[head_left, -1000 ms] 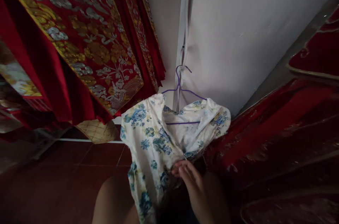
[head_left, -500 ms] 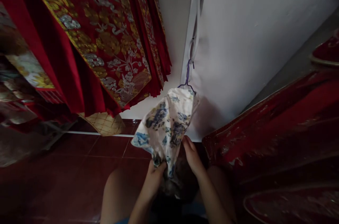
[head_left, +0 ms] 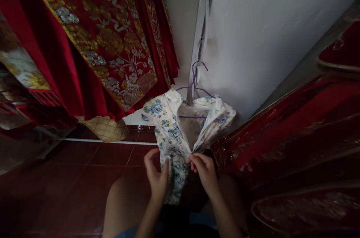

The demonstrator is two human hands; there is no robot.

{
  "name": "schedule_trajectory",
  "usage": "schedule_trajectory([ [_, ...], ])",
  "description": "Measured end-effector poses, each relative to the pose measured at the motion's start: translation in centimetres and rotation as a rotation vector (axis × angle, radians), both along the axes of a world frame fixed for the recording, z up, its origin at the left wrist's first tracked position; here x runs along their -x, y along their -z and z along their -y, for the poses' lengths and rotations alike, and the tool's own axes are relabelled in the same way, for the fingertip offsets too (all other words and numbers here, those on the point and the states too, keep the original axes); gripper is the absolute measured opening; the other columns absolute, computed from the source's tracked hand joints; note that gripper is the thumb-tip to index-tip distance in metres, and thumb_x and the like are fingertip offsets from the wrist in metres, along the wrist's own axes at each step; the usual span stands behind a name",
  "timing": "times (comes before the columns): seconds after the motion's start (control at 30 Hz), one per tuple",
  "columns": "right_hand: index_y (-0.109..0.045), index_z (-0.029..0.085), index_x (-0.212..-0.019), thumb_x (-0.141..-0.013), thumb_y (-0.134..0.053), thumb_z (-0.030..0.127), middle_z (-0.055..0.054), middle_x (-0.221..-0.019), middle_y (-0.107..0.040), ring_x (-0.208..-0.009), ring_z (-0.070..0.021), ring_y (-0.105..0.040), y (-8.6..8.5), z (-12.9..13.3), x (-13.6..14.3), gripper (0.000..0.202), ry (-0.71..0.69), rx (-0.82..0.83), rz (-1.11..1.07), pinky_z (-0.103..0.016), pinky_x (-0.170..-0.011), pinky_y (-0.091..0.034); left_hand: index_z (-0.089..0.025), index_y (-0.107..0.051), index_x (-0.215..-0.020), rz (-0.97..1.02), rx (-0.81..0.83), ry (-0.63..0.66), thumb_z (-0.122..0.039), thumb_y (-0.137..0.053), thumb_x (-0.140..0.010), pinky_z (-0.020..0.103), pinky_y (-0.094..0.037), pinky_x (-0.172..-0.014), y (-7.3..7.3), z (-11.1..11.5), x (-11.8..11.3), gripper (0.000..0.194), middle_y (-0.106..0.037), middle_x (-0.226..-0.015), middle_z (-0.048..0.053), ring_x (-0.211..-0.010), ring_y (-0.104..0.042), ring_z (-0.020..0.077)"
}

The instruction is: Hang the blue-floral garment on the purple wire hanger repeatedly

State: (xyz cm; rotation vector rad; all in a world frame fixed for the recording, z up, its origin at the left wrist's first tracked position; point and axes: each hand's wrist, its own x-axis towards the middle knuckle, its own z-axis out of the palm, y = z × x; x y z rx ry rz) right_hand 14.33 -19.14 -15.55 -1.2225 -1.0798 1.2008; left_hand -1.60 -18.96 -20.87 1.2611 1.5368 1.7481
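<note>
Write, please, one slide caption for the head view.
Right hand pinching a flowered garment on a purple hanger, left hand at the garment's edge.

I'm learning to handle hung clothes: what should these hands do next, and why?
Perhaps the left hand should close on the flowered garment to steady it: it hangs on the hanger, the right hand seems to pinch the bottom of the open neckline, while the left looks open at the garment's side.

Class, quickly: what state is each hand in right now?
Left hand: open, thumb and fingers apart, beside the floral garment.
Right hand: closed, pinching the garment at its neckline's bottom.
</note>
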Motion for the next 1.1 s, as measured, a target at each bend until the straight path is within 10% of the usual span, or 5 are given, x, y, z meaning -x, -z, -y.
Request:
schedule_trajectory([
  [0.13, -0.072, 0.016, -0.069, -0.083, -0.061, 0.041, 0.002, -0.049, -0.053, -0.046, -0.0108, -0.044, -0.8, -0.2, 0.8, 0.031, -0.115, -0.008, 0.012, -0.023, -0.047, -0.032, -0.020, -0.057, -0.108, -0.119, -0.041, 0.393, -0.021, -0.059, -0.084, 0.034, -0.047, -0.090, -1.6, -0.2, -3.3, 0.025, -0.062, -0.104, 0.007, -0.099, -0.060, 0.0221],
  [0.33, -0.071, 0.015, -0.069, -0.078, -0.060, 0.045, 0.003, -0.042, -0.052, -0.036, -0.0087, -0.039, -2.4, -2.6, 0.4, 0.033, -0.119, 0.048, -0.048, -0.021, -0.039, -0.024, -0.020, -0.050, -0.078, -0.187, -0.036, 0.458, -0.023, -0.049, -0.089, 0.026, -0.043, -0.069, -2.5, -1.9, -4.5, 0.012, -0.054, -0.077, 0.001, -0.073, -0.053, 0.0163],
  [0.63, -0.063, 0.016, -0.054, -0.064, -0.062, 0.035, 0.003, -0.039, -0.051, -0.034, -0.0056, -0.034, -11.7, -11.3, -0.1, 0.022, 0.057, -0.054, -0.107, -0.022, -0.037, -0.018, -0.021, -0.047, -0.076, -0.440, 0.037, 0.604, -0.016, -0.044, -0.091, 0.027, -0.040, -0.069, -2.1, -1.6, -4.1, 0.016, -0.056, -0.082, 0.004, -0.077, -0.054, 0.0181],
  [0.83, -0.065, 0.015, -0.068, -0.072, -0.059, 0.037, 0.004, -0.042, -0.051, -0.035, -0.0060, -0.036, -11.8, -11.3, 0.9, 0.023, 0.041, -0.166, -0.100, -0.020, -0.037, -0.022, -0.020, -0.051, -0.076, -0.528, 0.114, 0.673, -0.012, -0.049, -0.087, 0.026, -0.039, -0.066, -1.5, -1.7, -2.8, 0.014, -0.058, -0.080, 0.003, -0.073, -0.055, 0.0169],
  [1.1, -0.062, 0.017, -0.065, -0.081, -0.056, 0.036, 0.004, -0.047, -0.051, -0.041, -0.0078, -0.040, -10.4, -8.7, -0.3, 0.025, 0.000, -0.284, 0.036, -0.022, -0.042, -0.027, -0.021, -0.057, -0.131, -0.467, -0.293, 0.498, -0.026, -0.050, -0.098, 0.030, -0.047, -0.084, -12.4, -8.0, -0.5, 0.034, -0.066, -0.112, 0.009, -0.092, -0.062, 0.0176],
])
